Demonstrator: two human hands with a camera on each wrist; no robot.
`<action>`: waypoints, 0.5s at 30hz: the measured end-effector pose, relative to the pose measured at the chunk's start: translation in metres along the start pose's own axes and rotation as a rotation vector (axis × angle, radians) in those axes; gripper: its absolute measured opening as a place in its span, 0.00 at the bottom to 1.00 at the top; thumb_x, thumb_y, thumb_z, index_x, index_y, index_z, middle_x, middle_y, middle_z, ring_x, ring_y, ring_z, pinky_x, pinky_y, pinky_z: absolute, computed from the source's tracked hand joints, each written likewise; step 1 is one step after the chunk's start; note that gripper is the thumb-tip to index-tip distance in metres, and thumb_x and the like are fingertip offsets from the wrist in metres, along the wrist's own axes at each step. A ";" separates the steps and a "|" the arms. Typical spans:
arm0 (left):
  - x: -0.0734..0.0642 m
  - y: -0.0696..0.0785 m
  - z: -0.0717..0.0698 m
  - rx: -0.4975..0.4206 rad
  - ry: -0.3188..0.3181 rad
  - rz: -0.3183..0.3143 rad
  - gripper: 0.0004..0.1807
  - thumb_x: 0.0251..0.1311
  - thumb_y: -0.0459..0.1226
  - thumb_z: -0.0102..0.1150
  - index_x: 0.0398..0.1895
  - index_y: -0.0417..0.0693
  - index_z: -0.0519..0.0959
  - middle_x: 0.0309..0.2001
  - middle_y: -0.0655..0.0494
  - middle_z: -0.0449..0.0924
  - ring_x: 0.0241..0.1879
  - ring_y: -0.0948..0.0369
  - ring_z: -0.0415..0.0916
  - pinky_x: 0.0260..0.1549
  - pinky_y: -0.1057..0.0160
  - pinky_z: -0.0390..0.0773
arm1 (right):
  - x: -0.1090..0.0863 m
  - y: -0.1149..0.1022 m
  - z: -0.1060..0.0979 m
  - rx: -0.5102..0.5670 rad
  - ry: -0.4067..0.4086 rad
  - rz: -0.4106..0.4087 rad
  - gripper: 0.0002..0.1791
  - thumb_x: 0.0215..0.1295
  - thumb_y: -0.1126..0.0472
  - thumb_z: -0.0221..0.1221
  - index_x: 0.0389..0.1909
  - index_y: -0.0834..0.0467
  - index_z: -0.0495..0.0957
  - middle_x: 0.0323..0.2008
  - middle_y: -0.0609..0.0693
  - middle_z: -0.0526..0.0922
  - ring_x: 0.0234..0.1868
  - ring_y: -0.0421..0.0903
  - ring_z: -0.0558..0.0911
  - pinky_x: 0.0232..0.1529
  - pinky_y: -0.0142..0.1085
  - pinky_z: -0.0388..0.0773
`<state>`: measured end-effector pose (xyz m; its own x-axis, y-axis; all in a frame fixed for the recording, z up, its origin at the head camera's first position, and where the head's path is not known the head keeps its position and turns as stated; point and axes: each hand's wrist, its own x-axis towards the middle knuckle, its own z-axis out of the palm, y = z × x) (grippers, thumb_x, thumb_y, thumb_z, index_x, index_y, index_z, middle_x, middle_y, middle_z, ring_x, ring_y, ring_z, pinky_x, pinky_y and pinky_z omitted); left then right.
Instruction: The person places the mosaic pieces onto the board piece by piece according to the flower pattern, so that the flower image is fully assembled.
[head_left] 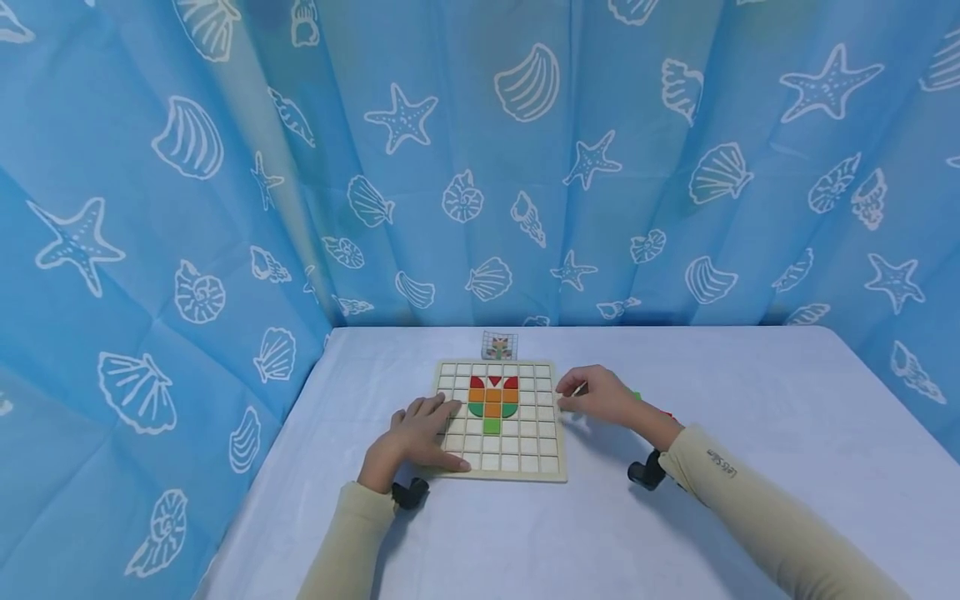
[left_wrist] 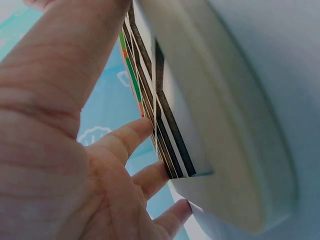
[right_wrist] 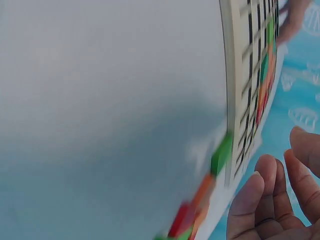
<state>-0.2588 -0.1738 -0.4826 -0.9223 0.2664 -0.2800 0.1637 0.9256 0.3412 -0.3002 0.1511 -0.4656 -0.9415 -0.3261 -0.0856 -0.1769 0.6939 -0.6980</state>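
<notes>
A wooden grid board (head_left: 528, 450) lies flat on the table, its cells pale. Red, orange and green tiles (head_left: 492, 397) sit in its middle as a tulip shape, with a light green square (head_left: 491, 427) below. My left hand (head_left: 416, 433) rests spread over the board's left edge; in the left wrist view its fingertips (left_wrist: 142, 125) touch the board. Just off the right edge hovers my right hand (head_left: 600, 396), fingers loosely bent. In the right wrist view no tile shows between its fingers (right_wrist: 245, 200). Loose green (right_wrist: 221, 154), orange (right_wrist: 202, 190) and red (right_wrist: 182, 219) pieces lie beside the board.
A small card (head_left: 499, 345) with a flower drawn on a grid lies behind the board. The white-covered table (head_left: 750, 375) reaches back to a blue curtain (head_left: 465, 167) with shells and starfish. A black wrist device (head_left: 647, 472) is strapped at the right wrist, another (head_left: 410, 493) at the left.
</notes>
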 end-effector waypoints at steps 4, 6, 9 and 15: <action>0.000 -0.001 0.002 0.001 -0.003 -0.006 0.59 0.39 0.65 0.73 0.76 0.64 0.58 0.79 0.51 0.49 0.77 0.45 0.44 0.72 0.33 0.46 | 0.004 0.012 -0.014 -0.011 0.037 0.035 0.14 0.63 0.59 0.66 0.47 0.60 0.83 0.39 0.52 0.83 0.37 0.47 0.78 0.35 0.34 0.79; 0.000 -0.001 0.003 0.005 -0.001 -0.006 0.59 0.39 0.66 0.73 0.76 0.64 0.58 0.79 0.51 0.49 0.77 0.46 0.44 0.71 0.33 0.46 | 0.006 0.019 -0.019 -0.019 0.045 0.050 0.14 0.64 0.59 0.65 0.48 0.61 0.82 0.40 0.53 0.83 0.39 0.48 0.78 0.36 0.34 0.80; 0.000 -0.002 0.003 0.010 0.001 -0.008 0.58 0.39 0.66 0.73 0.76 0.64 0.57 0.79 0.51 0.49 0.77 0.46 0.44 0.71 0.33 0.46 | 0.009 0.027 -0.026 -0.034 0.050 0.059 0.13 0.65 0.59 0.64 0.47 0.61 0.82 0.41 0.54 0.83 0.41 0.49 0.78 0.39 0.35 0.81; 0.001 -0.002 0.002 0.008 0.007 -0.007 0.58 0.39 0.66 0.73 0.76 0.65 0.57 0.79 0.52 0.49 0.77 0.46 0.44 0.72 0.33 0.46 | 0.015 0.036 -0.036 -0.067 0.068 0.092 0.13 0.66 0.59 0.63 0.48 0.61 0.82 0.43 0.55 0.83 0.44 0.51 0.79 0.42 0.38 0.82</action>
<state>-0.2594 -0.1745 -0.4852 -0.9258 0.2580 -0.2765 0.1600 0.9297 0.3317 -0.3308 0.1942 -0.4667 -0.9716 -0.2160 -0.0967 -0.1055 0.7611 -0.6400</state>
